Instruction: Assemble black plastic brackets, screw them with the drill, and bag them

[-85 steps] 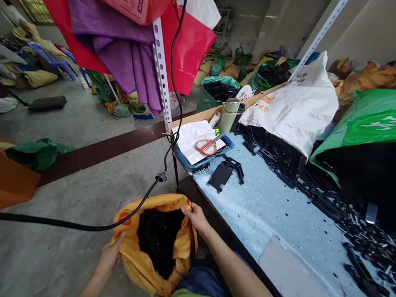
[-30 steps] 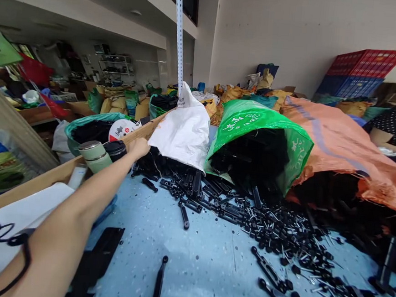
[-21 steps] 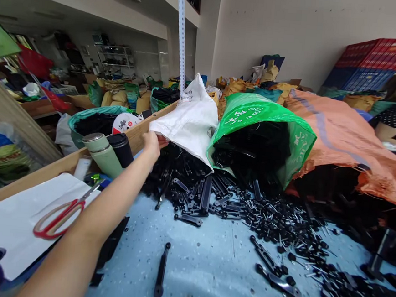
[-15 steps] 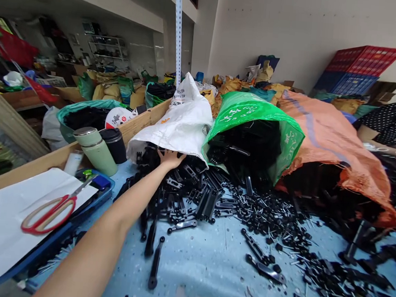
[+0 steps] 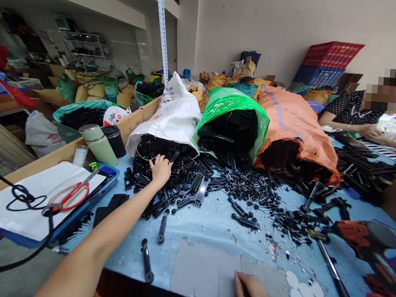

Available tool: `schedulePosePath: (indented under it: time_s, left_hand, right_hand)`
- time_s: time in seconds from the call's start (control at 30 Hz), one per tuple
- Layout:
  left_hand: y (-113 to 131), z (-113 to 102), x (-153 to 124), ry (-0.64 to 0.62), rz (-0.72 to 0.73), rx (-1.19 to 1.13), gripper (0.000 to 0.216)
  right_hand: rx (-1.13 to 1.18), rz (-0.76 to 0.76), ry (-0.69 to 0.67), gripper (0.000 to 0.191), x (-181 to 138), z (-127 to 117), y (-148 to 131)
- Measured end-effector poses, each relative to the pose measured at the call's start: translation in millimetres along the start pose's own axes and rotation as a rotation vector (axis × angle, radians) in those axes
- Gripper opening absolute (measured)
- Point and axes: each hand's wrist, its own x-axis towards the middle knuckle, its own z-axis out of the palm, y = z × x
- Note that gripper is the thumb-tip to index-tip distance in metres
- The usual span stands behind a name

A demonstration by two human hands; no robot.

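My left hand (image 5: 161,171) reaches to the mouth of a white woven sack (image 5: 174,119). Its fingers are spread over the black plastic parts (image 5: 181,181) that spill out there, touching the top of the pile. My right hand (image 5: 254,295) rests low on a grey mat (image 5: 202,268) at the near table edge, fingers loosely bent, thumb apart, with nothing visible in it. Two loose black arm-shaped parts, one of them a black lever (image 5: 147,260), lie between the left forearm and the mat.
A green sack (image 5: 234,98) and an orange sack (image 5: 290,114) hold more black parts. Small screws (image 5: 253,189) are scattered. At left are scissors (image 5: 72,196), a green flask (image 5: 98,145) and a black cable (image 5: 26,194). White discs (image 5: 306,290) and a power tool (image 5: 365,239) lie right; a co-worker's hand (image 5: 370,131) is beyond.
My left hand has drawn back slightly from inside the white sack onto the parts at its mouth. The view has swung right and down, bringing my right hand and the grey mat into sight.
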Motion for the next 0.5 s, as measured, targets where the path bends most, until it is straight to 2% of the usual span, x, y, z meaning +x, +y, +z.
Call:
schedulePosePath:
  time_s: [0.07,0.13,0.2,0.27,0.33,0.4,0.5]
  left_hand:
    - [8,-13,-33,0.030,0.007,-0.065,0.038]
    - [17,-22,-81,-0.003,0.041,-0.103,0.039]
    - [28,-26,-141,-0.081,0.116,-0.157,0.036]
    - [37,-26,-204,-0.215,0.221,-0.310,0.032]
    - [44,-25,-258,-0.308,0.275,-0.330,0.031]
    - [47,-23,-293,-0.322,0.255,-0.306,0.030]
    - [41,-21,-310,-0.247,0.232,-0.277,0.028]
  right_hand:
    - [0.032,0.026,-0.052,0.018,15,0,-4]
    - [0.065,0.051,-0.106,0.023,44,6,-12]
    - [0.076,0.065,-0.150,0.027,89,19,-21]
    - [0.027,0.115,-0.169,0.031,141,38,-32]
    - [-0.085,0.261,-0.190,0.043,189,59,-43]
    - [-0.139,0.363,-0.206,0.055,225,79,-52]
    - [-0.128,0.407,-0.217,0.064,247,98,-57]
